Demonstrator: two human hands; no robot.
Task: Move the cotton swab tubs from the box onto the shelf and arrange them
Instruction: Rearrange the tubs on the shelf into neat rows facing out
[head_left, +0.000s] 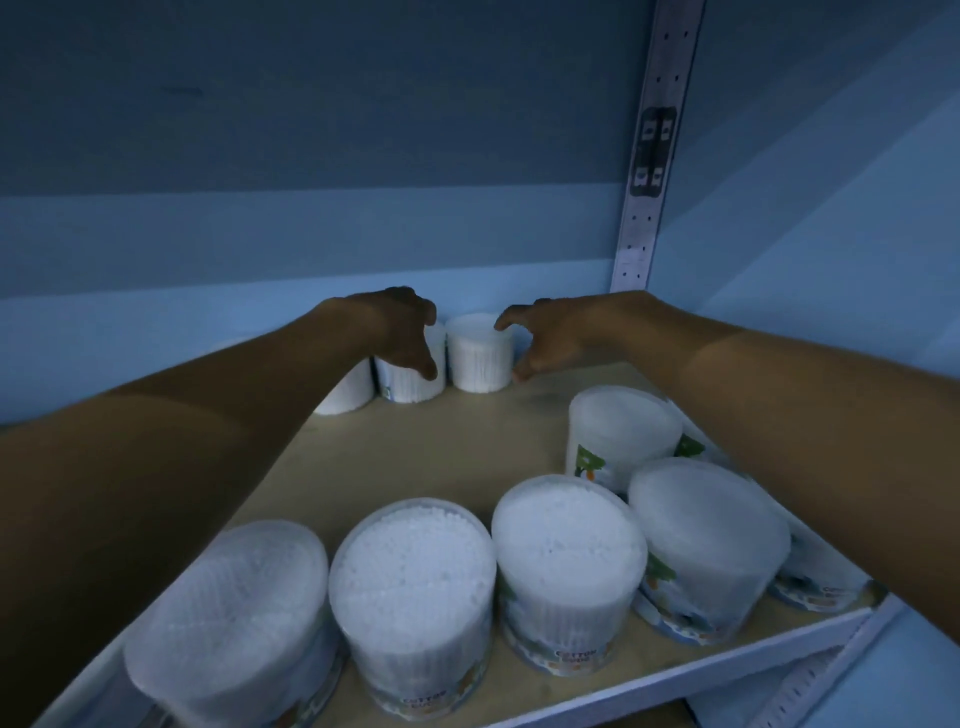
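Note:
Clear round cotton swab tubs stand on a beige shelf board (441, 441). At the back wall, my left hand (402, 332) grips one tub (410, 376) from above, thumb on its front. Just right of it stands another tub (479, 353). My right hand (545, 338) hovers spread beside that tub, thumb near its base and a fingertip at its lid, without a clear hold. A third back tub (348, 392) is partly hidden by my left forearm. Several tubs line the front edge (415, 587), and one more tub (621, 431) stands mid-right.
A perforated white upright (649, 171) rises at the shelf's back right corner. Blue panels close the back and right side. The white front lip of the shelf (675, 680) runs below the front row. The box is out of view.

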